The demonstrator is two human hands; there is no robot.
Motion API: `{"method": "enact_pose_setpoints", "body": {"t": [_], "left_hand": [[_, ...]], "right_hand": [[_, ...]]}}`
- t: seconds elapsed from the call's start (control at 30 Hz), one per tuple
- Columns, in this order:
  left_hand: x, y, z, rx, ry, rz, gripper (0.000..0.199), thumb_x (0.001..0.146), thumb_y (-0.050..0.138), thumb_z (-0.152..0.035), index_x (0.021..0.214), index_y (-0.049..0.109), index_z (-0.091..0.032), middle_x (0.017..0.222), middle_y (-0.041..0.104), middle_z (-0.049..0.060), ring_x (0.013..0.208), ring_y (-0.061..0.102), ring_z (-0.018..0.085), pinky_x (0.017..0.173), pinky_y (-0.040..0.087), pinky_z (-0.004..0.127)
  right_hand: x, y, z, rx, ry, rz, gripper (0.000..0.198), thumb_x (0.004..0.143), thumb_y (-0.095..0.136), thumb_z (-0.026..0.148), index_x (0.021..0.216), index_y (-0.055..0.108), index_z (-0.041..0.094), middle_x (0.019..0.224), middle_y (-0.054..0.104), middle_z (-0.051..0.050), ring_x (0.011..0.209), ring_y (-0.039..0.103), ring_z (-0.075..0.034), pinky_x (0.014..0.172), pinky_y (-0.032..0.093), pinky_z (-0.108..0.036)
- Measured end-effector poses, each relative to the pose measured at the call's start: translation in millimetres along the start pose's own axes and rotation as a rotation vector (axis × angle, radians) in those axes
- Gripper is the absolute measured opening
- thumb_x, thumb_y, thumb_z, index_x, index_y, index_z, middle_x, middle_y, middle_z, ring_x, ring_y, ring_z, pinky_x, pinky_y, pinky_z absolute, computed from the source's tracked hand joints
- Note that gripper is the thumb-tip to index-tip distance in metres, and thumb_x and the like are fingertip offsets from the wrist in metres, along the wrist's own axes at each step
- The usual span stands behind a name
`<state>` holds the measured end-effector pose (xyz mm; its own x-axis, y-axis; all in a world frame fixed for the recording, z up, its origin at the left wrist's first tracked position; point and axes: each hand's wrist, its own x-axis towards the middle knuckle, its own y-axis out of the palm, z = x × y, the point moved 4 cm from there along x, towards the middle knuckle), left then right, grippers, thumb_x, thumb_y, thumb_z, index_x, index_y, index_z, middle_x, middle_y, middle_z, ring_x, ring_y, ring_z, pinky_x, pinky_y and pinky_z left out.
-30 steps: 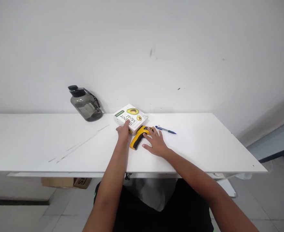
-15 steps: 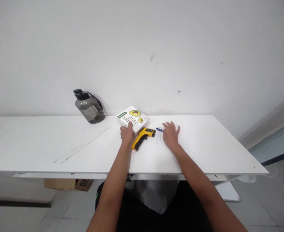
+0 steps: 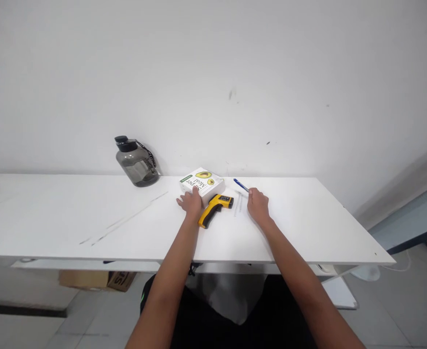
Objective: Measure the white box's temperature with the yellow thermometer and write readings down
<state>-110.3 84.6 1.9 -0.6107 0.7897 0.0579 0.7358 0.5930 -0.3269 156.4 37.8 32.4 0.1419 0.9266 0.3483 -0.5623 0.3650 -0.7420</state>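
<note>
A white box printed "Super Meal" with avocado pictures lies at the back of the table. My left hand is at its near-left corner, thumb against the box and the other fingers spread. Just in front of the box rests a yellow and black infrared thermometer gun, its head pointing right. My right hand is closed around one end of a blue pen, whose other end sticks out up and to the left. Faint lines of print show on a white surface beside that hand.
A grey transparent water bottle with a black lid and strap stands at the back left by the wall. Below the white table there is a shelf, and a cardboard box sits lower left.
The box has come down flatter onto the table, and my left fingers have spread from it. My right fingers have closed on the pen, which now sticks out further.
</note>
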Motion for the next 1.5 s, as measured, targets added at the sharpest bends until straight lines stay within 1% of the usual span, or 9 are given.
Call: {"method": "enact_pose_setpoints", "body": {"t": [0.17,0.33,0.53,0.67,0.8,0.93,1.1,1.27,1.5], "left_hand": [[-10,-3,-14,0.015,-0.078,-0.015,0.061,0.088,0.051,-0.048,0.138,0.047,-0.015,0.156,0.031,0.019,0.152,0.008,0.033,0.123,0.010,0.051],[-15,-4,-19,-0.078,-0.012,0.002,0.058,0.088,0.054,-0.039,0.144,0.042,-0.031,0.165,0.012,0.006,0.153,0.001,0.031,0.121,0.015,0.055],[-15,1,-19,-0.070,0.068,0.080,0.041,0.090,0.049,-0.038,0.128,0.062,-0.027,0.163,0.021,0.005,0.152,0.009,0.029,0.124,0.011,0.047],[-17,-1,-19,-0.012,0.082,0.107,0.042,0.091,0.049,-0.040,0.130,0.060,-0.028,0.164,0.019,0.004,0.152,0.007,0.031,0.123,0.011,0.049],[-24,-3,-28,0.178,0.147,0.132,0.051,0.087,0.056,-0.044,0.134,0.055,-0.025,0.165,0.014,0.007,0.152,0.001,0.036,0.121,0.013,0.056],[-36,-2,-42,0.403,0.345,0.154,0.054,0.083,0.062,-0.050,0.129,0.055,-0.022,0.164,0.019,0.012,0.152,0.001,0.040,0.119,0.008,0.062],[-48,6,-46,0.472,0.566,0.430,0.073,0.071,0.075,-0.050,0.136,0.049,-0.026,0.161,0.029,0.011,0.152,0.010,0.036,0.120,-0.001,0.057],[-50,5,-46,0.564,0.585,0.503,0.089,0.068,0.079,-0.041,0.146,0.038,-0.025,0.162,0.025,0.012,0.152,0.009,0.035,0.121,0.001,0.055],[-56,3,-50,0.764,0.628,0.504,0.084,0.082,0.060,-0.048,0.153,0.024,-0.020,0.164,0.018,0.011,0.152,0.008,0.033,0.120,0.011,0.058]], "right_hand": [[-6,-9,9,0.137,-0.104,-0.048,0.041,0.086,0.049,0.064,0.078,0.050,0.024,0.059,0.052,0.003,0.059,0.050,-0.017,0.079,0.041,-0.037],[-22,-1,-3,0.114,-0.340,-0.056,0.052,0.086,0.050,0.065,0.057,0.039,0.023,0.054,0.043,0.002,0.059,0.045,-0.016,0.081,0.038,-0.039],[-22,6,-16,0.427,-0.190,0.027,0.065,0.097,0.015,0.062,0.081,0.063,0.022,0.078,0.062,-0.006,0.078,0.059,-0.021,0.080,0.046,-0.038],[-20,19,-19,0.497,0.002,0.254,0.049,0.093,0.035,0.061,0.095,0.066,0.023,0.072,0.061,-0.002,0.068,0.058,-0.018,0.066,0.047,-0.032],[-24,14,-21,0.511,-0.021,0.295,0.036,0.083,0.060,0.049,0.109,0.059,0.023,0.080,0.064,0.000,0.069,0.058,-0.016,0.066,0.047,-0.030],[-26,6,-20,0.558,-0.062,0.324,0.034,0.078,0.065,0.046,0.101,0.064,0.021,0.094,0.067,-0.004,0.073,0.059,-0.016,0.068,0.048,-0.031],[-27,7,-18,0.565,0.030,0.275,0.022,0.075,0.063,0.040,0.085,0.067,0.021,0.084,0.067,-0.003,0.072,0.058,-0.017,0.068,0.047,-0.031],[-30,14,-18,0.491,0.117,0.315,0.017,0.071,0.060,0.037,0.067,0.060,0.020,0.059,0.055,0.002,0.059,0.049,-0.015,0.055,0.040,-0.028],[-30,15,-20,0.500,0.129,0.341,0.020,0.071,0.059,0.039,0.068,0.061,0.020,0.058,0.052,0.003,0.057,0.045,-0.013,0.053,0.034,-0.026]]}}
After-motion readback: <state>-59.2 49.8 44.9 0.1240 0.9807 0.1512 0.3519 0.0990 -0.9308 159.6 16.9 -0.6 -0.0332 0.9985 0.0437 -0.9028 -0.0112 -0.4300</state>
